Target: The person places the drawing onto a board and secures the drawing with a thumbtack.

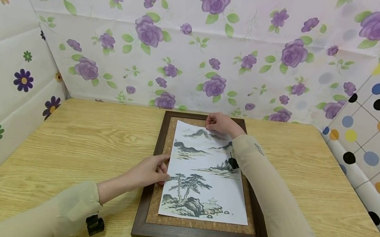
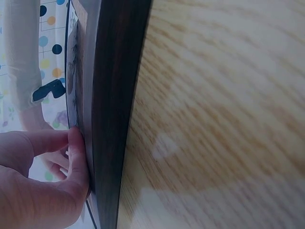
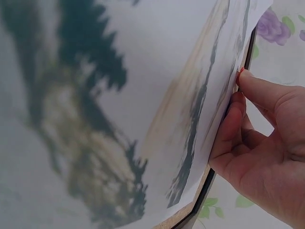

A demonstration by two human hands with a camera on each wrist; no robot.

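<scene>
A sheet with an ink landscape (image 1: 188, 163) of mountains, pines and a small pavilion lies over a cork board (image 1: 199, 224) in a dark wooden frame (image 1: 197, 235). At the sheet's left edge my left hand (image 1: 151, 170) pinches the paper between thumb and index finger (image 2: 76, 143), low over the frame's side. My right hand (image 1: 222, 124) is at the sheet's top edge. Between its thumb and fingers it pinches a small red pushpin (image 3: 239, 76), set against the top of the paper. The pin's tip is hidden.
The frame rests on a light wood-grain table (image 1: 103, 140). Behind stands a wall covering with purple roses (image 1: 148, 31); side coverings bear flowers at left and coloured dots (image 1: 370, 158) at right. My right forearm (image 1: 266, 186) crosses the frame's right side.
</scene>
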